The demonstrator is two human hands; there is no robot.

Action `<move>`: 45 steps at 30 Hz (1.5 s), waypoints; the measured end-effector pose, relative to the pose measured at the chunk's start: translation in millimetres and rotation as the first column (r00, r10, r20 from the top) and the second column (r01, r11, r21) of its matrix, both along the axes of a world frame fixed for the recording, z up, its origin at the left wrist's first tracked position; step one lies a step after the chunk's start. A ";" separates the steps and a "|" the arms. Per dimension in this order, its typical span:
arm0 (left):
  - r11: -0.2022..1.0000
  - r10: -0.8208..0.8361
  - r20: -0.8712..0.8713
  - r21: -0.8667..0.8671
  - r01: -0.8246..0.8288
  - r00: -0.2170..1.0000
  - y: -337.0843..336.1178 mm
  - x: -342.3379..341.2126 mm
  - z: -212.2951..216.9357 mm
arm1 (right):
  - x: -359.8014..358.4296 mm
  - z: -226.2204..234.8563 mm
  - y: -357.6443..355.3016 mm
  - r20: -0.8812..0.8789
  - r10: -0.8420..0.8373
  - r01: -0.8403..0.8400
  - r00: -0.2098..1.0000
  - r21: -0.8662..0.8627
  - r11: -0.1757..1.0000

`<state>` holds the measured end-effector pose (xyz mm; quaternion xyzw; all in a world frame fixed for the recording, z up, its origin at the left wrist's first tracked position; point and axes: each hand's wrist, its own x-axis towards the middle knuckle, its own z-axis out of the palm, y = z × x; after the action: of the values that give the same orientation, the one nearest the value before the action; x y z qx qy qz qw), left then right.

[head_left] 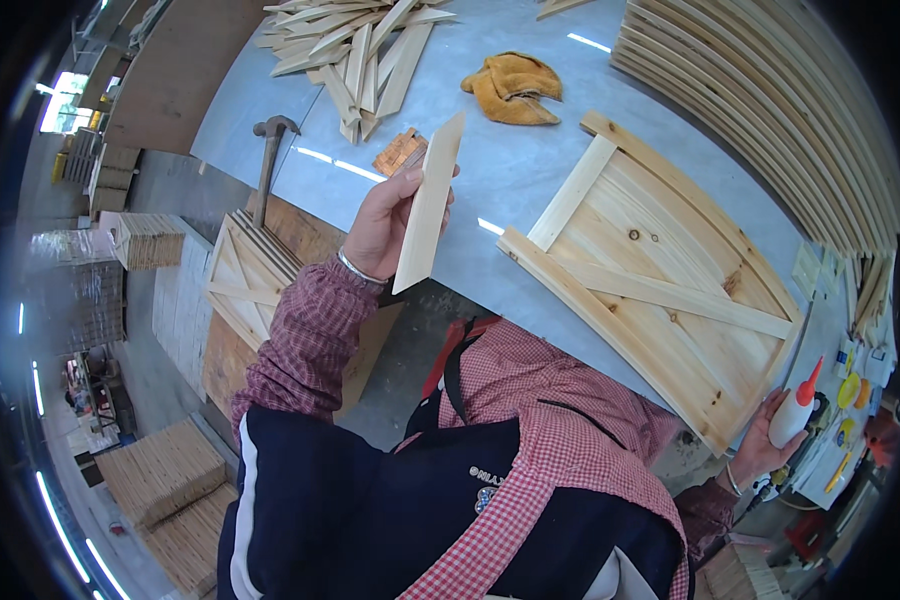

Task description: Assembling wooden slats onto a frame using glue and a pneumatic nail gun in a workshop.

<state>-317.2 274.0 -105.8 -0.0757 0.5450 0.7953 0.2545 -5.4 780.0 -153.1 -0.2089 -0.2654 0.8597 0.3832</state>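
Note:
My left hand (382,222) is closed around a short pale wooden slat (431,205) with slanted ends, raised above the near edge of the grey worktable (370,215). At the right my right hand (760,448) grips a white glue bottle (790,418) with a red pointed nozzle. Between the two hands lies a framed wooden panel (660,250) with one diagonal brace across its boards. Its lower corner is close to my right hand.
Loose slats (360,50) are heaped at the far left, with a yellow-brown glove (515,88) and a small wood block (400,152) nearby. A hammer (270,165) lies at the left edge. Long boards (760,110) are stacked at the right. Finished panels (242,270) stand below left.

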 end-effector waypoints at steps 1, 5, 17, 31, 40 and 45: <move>0.998 -0.017 0.019 0.057 0.016 1.000 2.5 3.0 1.3 | -0.1 0.2 0.4 -0.051 0.072 -0.072 0.996 0.003 0.997; 0.975 -0.077 0.032 0.209 0.069 0.997 10.9 11.6 3.0 | -2.2 2.2 1.7 0.061 -0.101 0.104 0.993 -0.048 0.993; 0.476 -0.309 -0.309 -0.869 -0.135 0.899 19.7 9.6 -24.0 | 6.2 4.3 3.3 0.014 -0.066 0.067 0.998 -0.051 0.996; 0.189 -0.153 -0.691 -0.722 -0.666 0.706 -72.2 -121.0 -15.3 | -5.1 26.5 -16.7 0.113 -0.119 0.124 0.986 -0.037 0.992; 0.150 0.004 -0.339 -0.930 -0.336 0.941 -92.0 -135.7 -10.1 | -22.3 40.0 -39.6 0.142 -0.154 0.155 0.978 0.000 0.988; 0.267 -0.043 -0.485 -0.848 -0.458 0.873 -72.1 -39.3 -0.2 | -24.5 36.3 -39.3 0.133 -0.114 0.115 0.985 -0.001 0.993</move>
<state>-356.5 201.9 -105.9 -0.1133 0.9310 0.3392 -0.0726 -29.9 740.7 -116.7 -0.2821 -0.2740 0.8217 0.4126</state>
